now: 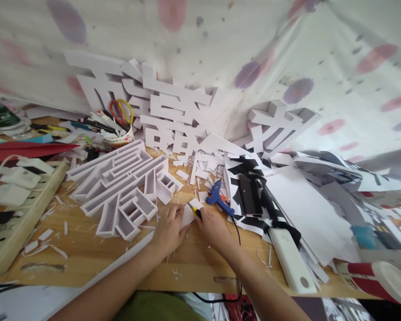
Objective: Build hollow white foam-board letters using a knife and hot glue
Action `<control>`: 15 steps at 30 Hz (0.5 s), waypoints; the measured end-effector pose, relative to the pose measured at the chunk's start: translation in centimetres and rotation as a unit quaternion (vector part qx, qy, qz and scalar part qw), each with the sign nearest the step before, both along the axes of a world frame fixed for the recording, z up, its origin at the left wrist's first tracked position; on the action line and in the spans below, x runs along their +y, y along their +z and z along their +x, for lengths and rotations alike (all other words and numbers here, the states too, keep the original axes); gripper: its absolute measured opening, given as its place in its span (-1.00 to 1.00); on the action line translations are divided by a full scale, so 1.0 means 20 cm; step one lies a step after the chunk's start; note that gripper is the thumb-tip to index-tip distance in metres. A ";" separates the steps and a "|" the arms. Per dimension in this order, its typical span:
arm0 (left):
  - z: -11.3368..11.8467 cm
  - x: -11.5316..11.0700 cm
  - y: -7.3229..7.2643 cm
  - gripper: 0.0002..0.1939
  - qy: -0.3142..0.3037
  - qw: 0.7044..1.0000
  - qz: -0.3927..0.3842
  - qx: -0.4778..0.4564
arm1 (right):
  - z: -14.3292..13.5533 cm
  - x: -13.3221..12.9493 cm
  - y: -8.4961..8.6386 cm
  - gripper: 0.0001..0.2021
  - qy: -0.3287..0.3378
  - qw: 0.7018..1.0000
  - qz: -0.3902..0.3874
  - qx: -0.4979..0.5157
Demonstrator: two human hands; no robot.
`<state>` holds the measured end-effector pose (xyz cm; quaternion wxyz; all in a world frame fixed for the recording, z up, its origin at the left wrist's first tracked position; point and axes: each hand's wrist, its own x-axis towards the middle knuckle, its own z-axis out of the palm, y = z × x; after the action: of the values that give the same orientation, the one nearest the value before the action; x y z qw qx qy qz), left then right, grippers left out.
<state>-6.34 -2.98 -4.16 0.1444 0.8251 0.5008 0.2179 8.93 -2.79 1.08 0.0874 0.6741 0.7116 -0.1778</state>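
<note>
- My left hand [169,229]: thumb and fingers apart, pressing flat white strip [187,215] on wood-grained table [194,254].
- My right hand [214,228]: closed on yellow-black tool [196,211], handle partly hidden.

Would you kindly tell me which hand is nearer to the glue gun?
Right. The right hand, holding the cutter, is just on the near side of the glue gun; the left hand is farther off, to its near left.

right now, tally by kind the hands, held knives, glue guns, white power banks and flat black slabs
left hand and right hand, hands: 2
held knife: 1
glue gun: 1
white power bank: 1
flat black slab: 1
total: 6
</note>
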 end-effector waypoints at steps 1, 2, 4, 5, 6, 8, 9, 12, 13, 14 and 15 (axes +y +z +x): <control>0.00 0.00 0.00 -0.54 0.003 1.000 -0.007 -0.006 | 0.00 0.00 0.00 -0.79 0.005 1.000 0.000 -0.005; 0.00 0.00 0.00 -0.54 0.007 1.000 -0.012 -0.011 | 0.00 0.00 0.00 -0.79 0.009 1.000 -0.002 -0.010; 0.00 0.00 0.00 -0.54 0.015 0.999 -0.018 -0.022 | 0.00 0.01 -0.01 -0.78 0.015 1.000 -0.006 -0.018; 0.00 0.00 0.00 -0.54 0.018 0.999 -0.020 -0.027 | 0.00 0.01 -0.01 -0.78 0.017 1.000 -0.006 -0.021; 0.00 0.00 0.00 -0.54 0.020 0.999 -0.023 -0.029 | 0.00 0.01 -0.01 -0.77 0.020 1.000 -0.005 -0.023; 0.01 0.00 0.00 -0.54 0.019 0.999 -0.027 -0.030 | 0.00 0.01 0.00 -0.77 0.028 0.999 -0.002 -0.025; 0.00 0.00 0.00 -0.53 0.018 0.999 -0.029 -0.029 | 0.00 0.01 0.00 -0.76 0.031 0.999 -0.001 -0.027; 0.00 0.00 0.01 -0.54 0.015 0.999 -0.029 -0.029 | -0.01 0.01 0.01 -0.76 0.036 0.999 -0.002 -0.035; 0.00 0.00 0.01 -0.55 0.016 0.999 -0.030 -0.030 | -0.01 0.01 0.02 -0.77 0.038 0.999 -0.002 -0.037; 0.00 0.00 0.01 -0.56 0.017 0.999 -0.031 -0.032 | -0.01 0.01 0.02 -0.77 0.040 0.998 -0.002 -0.040; 0.00 0.00 0.01 -0.56 0.018 0.999 -0.034 -0.032 | -0.01 0.01 0.02 -0.78 0.042 0.998 -0.002 -0.042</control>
<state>-6.30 -2.95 -3.92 0.1846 0.8032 0.5177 0.2297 8.64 -2.60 1.47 0.1260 0.6503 0.7348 -0.1464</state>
